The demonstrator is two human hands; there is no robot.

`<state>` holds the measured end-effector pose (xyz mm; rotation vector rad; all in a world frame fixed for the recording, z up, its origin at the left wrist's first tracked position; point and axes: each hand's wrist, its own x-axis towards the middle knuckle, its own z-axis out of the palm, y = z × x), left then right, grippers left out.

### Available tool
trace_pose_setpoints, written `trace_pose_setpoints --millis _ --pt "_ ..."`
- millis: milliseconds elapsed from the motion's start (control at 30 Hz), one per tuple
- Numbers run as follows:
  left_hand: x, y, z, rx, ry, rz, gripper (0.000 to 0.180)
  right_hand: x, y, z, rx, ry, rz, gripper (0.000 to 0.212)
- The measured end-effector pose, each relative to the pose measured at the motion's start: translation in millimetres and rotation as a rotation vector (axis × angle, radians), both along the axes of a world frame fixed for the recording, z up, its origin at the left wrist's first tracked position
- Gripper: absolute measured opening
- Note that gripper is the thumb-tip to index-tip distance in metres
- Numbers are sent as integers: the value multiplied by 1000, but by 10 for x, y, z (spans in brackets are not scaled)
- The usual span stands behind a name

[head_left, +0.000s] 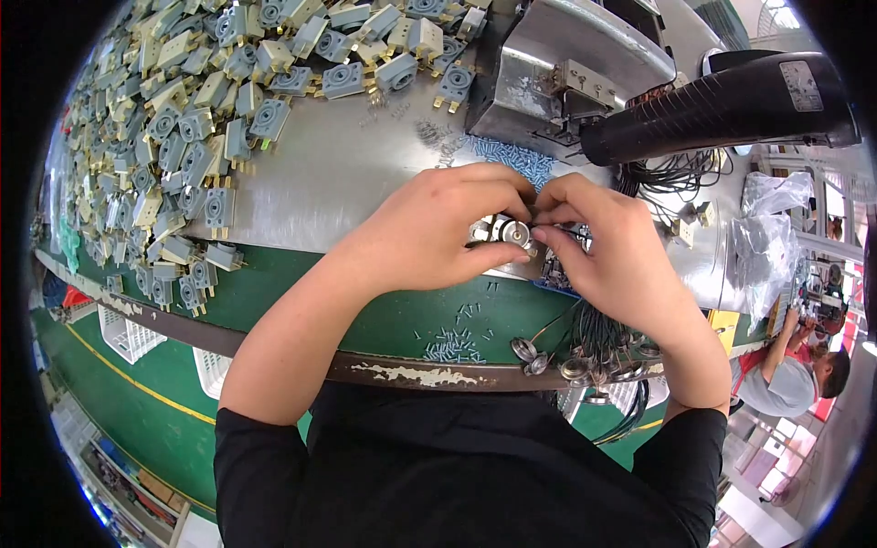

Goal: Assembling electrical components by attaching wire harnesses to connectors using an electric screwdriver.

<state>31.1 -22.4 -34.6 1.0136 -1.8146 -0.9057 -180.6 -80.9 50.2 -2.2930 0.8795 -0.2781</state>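
Observation:
My left hand [437,224] is closed round a small part with a round metal disc [514,235] and a pale body, thumb below it and fingers above. My right hand [605,239] meets it from the right, thumb and fingertips pinched together at the edge of the disc. Whatever sits in that pinch is too small to make out. Just beyond my fingertips lies a heap of small blue screws [517,159]. Beneath my right hand a blue-edged tray [555,276] of tiny parts is partly covered.
Many grey and cream plug-like housings [270,119] cover the left of the metal-topped bench. Beyond my hands stands a metal fixture [539,82] beside a black tool [713,110]. Loose screws [451,347] and cabled metal discs [585,367] lie near the front edge. A person [784,379] sits far right.

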Motion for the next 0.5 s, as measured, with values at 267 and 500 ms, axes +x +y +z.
trace_pose_setpoints --millis 267,500 --pt "-27 -15 27 -13 29 -4 35 -70 -11 -59 -131 13 -28 25" --pt "7 -17 82 9 3 -26 31 -631 -369 394 -290 -974 15 43"
